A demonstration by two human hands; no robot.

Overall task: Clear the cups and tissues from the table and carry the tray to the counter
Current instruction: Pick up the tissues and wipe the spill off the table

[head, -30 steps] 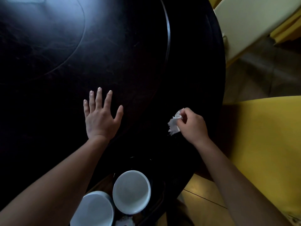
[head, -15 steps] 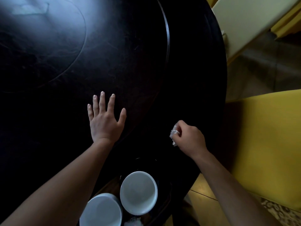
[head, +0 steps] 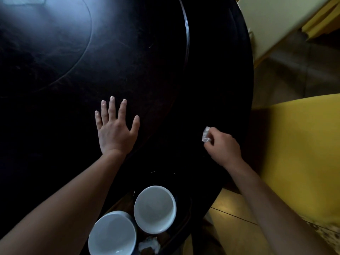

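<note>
- Poking out from the right grip (head: pixel 221 147), a crumpled white tissue (head: pixel 205 134): only its upper-left end visible, past the curled fingers (head: pixel 214 134), the rest hidden inside the fist.
- Clamped on that tissue, fingers folded tight, knuckles up, just over the dark tabletop (head: pixel 147 61) near its right edge; contact with the surface not clear.
- Spread flat on the tabletop to the left, well apart from the tissue: the left grip (head: pixel 116 134), palm down, fingers apart, holding nothing.
- Sitting nearest the camera, between the two forearms, a dark tray (head: pixel 185 208) at the tabletop's near edge.
- Standing upright in the tray, two white cups side by side, both seemingly empty: one cup (head: pixel 155 209) to the right and farther, the other cup (head: pixel 112 234) to the left and nearer, rims almost touching.
- Lying just beside the cups at the tray's near end, a second wad of tissue (head: pixel 149 244), partly cut off by the frame.
- Showing beyond the tabletop on the right, a yellow seat (head: pixel 298 162) and pale floor (head: pixel 287 80).
</note>
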